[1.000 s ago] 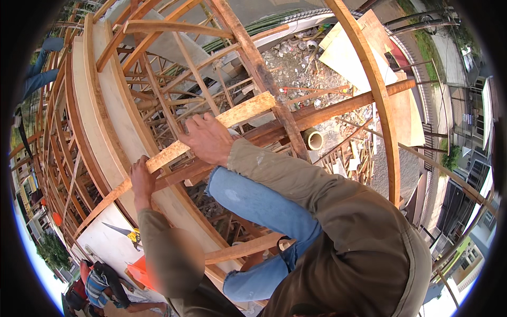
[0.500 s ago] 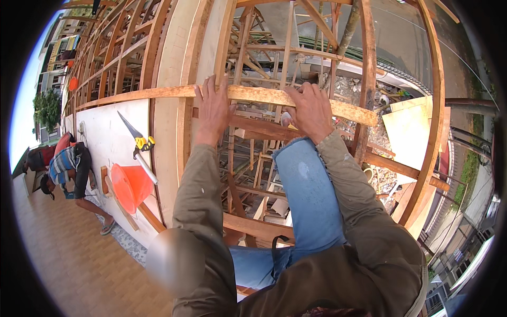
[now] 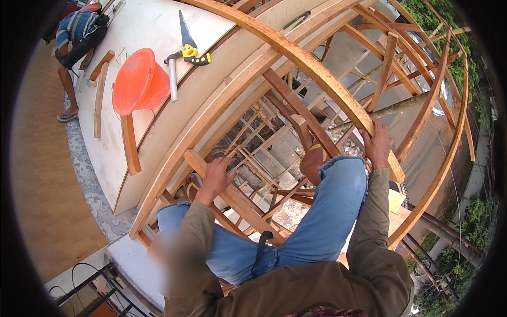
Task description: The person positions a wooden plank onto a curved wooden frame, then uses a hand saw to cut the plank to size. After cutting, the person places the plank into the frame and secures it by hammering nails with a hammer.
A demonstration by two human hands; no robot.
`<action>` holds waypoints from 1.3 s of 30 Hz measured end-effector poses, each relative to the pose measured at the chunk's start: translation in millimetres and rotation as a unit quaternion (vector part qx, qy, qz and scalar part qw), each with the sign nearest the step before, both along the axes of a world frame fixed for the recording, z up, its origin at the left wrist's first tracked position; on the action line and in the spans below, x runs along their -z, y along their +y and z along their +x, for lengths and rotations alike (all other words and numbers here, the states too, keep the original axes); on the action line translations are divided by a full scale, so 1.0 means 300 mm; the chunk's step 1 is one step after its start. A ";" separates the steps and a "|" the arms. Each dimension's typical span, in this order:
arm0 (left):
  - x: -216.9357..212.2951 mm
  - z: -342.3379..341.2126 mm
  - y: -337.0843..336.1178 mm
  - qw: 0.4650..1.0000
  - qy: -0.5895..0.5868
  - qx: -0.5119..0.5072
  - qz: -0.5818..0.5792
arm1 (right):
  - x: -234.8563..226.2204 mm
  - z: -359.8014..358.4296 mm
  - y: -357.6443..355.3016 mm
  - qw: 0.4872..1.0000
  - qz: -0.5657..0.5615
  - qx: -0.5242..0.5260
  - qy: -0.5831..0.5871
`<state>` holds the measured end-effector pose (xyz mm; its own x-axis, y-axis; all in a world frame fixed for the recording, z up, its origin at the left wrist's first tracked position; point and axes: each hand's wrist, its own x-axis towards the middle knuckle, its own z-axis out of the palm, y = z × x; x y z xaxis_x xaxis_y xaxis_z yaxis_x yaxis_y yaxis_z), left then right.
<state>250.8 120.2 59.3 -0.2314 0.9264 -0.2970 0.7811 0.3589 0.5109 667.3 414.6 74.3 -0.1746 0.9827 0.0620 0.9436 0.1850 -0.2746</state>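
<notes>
My right hand (image 3: 377,146) is wrapped round a long wooden batten (image 3: 311,62) near its near right end. The batten arcs away to the upper left across the timber frame. My left hand (image 3: 213,180) lies over a crossing wooden beam (image 3: 244,205), its fingers stretched out and apart, holding nothing. Whether its palm presses on the beam I cannot tell. Both my knees in blue jeans (image 3: 338,195) straddle the framework, with sandalled feet on timbers below.
On the white panel (image 3: 150,26) at left stand an orange bucket (image 3: 138,84), a hammer (image 3: 172,79) and a handsaw (image 3: 189,45) with a yellow-black handle. Another person (image 3: 82,34) bends at upper left. Through the open framing a deep drop with rubble shows.
My left hand has let go of the batten and moved down to the beam. My right hand keeps its hold. The view has turned, and the bucket and saw appear higher.
</notes>
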 end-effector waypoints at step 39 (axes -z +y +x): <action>0.086 -0.132 0.582 0.972 -0.037 0.025 0.229 | -0.006 -0.234 0.077 0.999 0.004 -0.052 -0.012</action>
